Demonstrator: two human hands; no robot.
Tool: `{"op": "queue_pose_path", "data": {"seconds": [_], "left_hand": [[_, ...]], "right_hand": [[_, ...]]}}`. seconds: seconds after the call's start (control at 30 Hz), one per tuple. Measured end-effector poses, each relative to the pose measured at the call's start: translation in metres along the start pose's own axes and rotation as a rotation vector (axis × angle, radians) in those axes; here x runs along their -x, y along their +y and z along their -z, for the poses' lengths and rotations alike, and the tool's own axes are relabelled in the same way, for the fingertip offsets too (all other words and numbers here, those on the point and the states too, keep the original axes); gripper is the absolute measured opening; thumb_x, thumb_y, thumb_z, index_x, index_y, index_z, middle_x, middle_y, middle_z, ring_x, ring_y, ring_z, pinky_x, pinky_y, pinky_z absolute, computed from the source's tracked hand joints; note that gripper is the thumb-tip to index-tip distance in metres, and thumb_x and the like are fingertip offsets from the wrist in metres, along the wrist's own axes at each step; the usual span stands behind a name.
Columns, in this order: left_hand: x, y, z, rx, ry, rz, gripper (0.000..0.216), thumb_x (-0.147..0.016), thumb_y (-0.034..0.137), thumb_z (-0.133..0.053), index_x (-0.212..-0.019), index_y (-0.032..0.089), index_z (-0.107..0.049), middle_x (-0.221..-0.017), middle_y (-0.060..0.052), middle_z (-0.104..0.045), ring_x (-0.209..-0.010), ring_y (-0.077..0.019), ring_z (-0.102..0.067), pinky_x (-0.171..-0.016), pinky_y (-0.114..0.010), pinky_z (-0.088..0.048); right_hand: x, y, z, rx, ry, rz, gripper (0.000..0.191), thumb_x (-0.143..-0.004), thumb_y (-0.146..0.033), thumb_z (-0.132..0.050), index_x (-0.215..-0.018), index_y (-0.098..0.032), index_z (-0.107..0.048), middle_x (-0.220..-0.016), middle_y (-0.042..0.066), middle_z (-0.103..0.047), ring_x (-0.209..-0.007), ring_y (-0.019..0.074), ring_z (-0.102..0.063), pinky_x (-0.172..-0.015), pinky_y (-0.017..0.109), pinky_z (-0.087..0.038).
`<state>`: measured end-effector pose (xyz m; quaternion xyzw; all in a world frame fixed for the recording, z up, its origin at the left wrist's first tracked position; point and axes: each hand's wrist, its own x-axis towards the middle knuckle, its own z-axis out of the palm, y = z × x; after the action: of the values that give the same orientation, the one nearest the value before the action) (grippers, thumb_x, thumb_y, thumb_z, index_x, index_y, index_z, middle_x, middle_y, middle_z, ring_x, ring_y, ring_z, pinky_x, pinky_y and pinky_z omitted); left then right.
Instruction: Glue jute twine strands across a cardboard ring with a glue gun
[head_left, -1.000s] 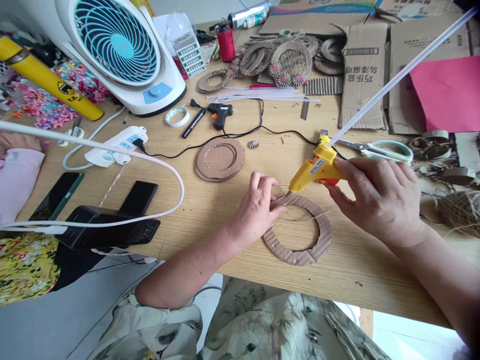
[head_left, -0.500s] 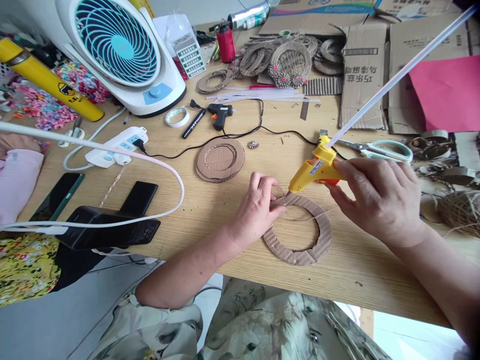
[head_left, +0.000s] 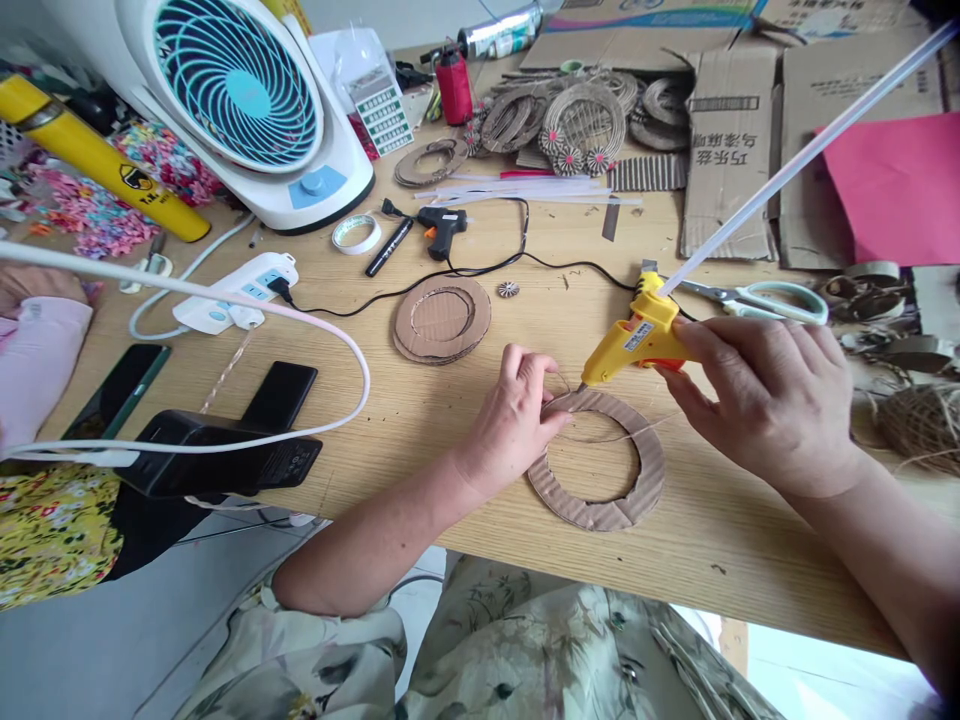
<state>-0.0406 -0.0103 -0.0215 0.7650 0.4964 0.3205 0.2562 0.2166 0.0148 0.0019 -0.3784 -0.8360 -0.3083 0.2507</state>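
"Yellow plastic glue gun (head_left: 630, 345): is it firmly held?"

"Its handle is clamped by the fingers of the right hand (head_left: 776, 405). Its nozzle is held at the upper left edge of the flat brown corrugated-cardboard ring (head_left: 651, 465), which is laid on the pale wooden table (head_left: 405, 410)."

"What could go wrong?"

"Thin tan twine (head_left: 600, 440) is pinched there by the left hand (head_left: 502, 430), fingertips together. They could be burned if the nozzle slips, being so near. Whether the ring is gripped too cannot be told; the tips are partly hidden."

"And the surroundings?"

"Behind the gun, the black power cord (head_left: 559, 263) could be snagged on the pale-green-handled metal scissors (head_left: 739, 300). The long translucent glue stick (head_left: 806, 162) might be knocked if the gun is swung."
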Motion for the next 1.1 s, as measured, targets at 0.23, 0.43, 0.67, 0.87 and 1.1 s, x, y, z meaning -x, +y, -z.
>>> {"op": "queue_pose_path", "data": {"seconds": [0.23,0.43,0.67,0.87,1.1], "left_hand": [[0.0001,0.0005,0.0001,0.003,0.001,0.002,0.057,-0.073,0.001,-0.079,-0.11,0.021,-0.042,-0.114,-0.003,-0.04,-0.079,-0.0089,-0.062,-0.084,-0.034,-0.062],[-0.0003,0.0009,0.0002,0.0,0.001,0.001,0.056,-0.073,0.002,-0.08,-0.11,0.022,-0.042,-0.114,-0.003,-0.04,-0.078,-0.0085,-0.063,-0.085,-0.034,-0.063],[0.0002,0.0006,0.0002,-0.005,0.008,0.007,0.054,-0.075,0.003,-0.079,-0.11,0.022,-0.042,-0.115,-0.003,-0.04,-0.079,-0.0098,-0.064,-0.086,-0.035,-0.063],[0.0001,0.0012,0.0006,-0.008,-0.006,0.016,0.055,-0.074,0.003,-0.079,-0.111,0.022,-0.043,-0.115,-0.004,-0.041,-0.08,-0.0103,-0.064,-0.085,-0.035,-0.063],[0.0,0.0025,0.0016,-0.003,-0.015,0.018,0.055,-0.075,0.002,-0.079,-0.111,0.021,-0.042,-0.115,-0.004,-0.04,-0.08,-0.01,-0.064,-0.086,-0.035,-0.062]], "right_hand": [[0.0015,0.0015,0.0022,0.035,-0.004,-0.004,0.05,-0.082,-0.03,-0.074,-0.128,-0.016,-0.06,-0.098,0.008,-0.07,-0.076,0.021,-0.053,-0.067,0.036,-0.039],[0.0018,0.0011,0.0012,0.014,-0.017,-0.019,0.058,-0.086,-0.032,-0.07,-0.14,-0.02,-0.052,-0.1,0.006,-0.07,-0.076,0.0196,-0.054,-0.068,0.034,-0.037],[0.0015,0.0028,0.0021,0.007,0.01,-0.011,0.064,-0.083,-0.029,-0.071,-0.143,-0.021,-0.05,-0.099,0.008,-0.071,-0.075,0.0214,-0.054,-0.067,0.036,-0.037],[-0.0017,-0.0002,-0.0005,-0.001,0.024,0.017,0.067,-0.084,-0.03,-0.072,-0.145,-0.018,-0.048,-0.098,0.008,-0.071,-0.077,0.0218,-0.053,-0.066,0.035,-0.038],[-0.0003,0.0001,-0.0006,-0.019,0.017,0.014,0.061,-0.084,-0.03,-0.073,-0.14,-0.016,-0.053,-0.098,0.009,-0.07,-0.079,0.0214,-0.052,-0.067,0.036,-0.037]]}}
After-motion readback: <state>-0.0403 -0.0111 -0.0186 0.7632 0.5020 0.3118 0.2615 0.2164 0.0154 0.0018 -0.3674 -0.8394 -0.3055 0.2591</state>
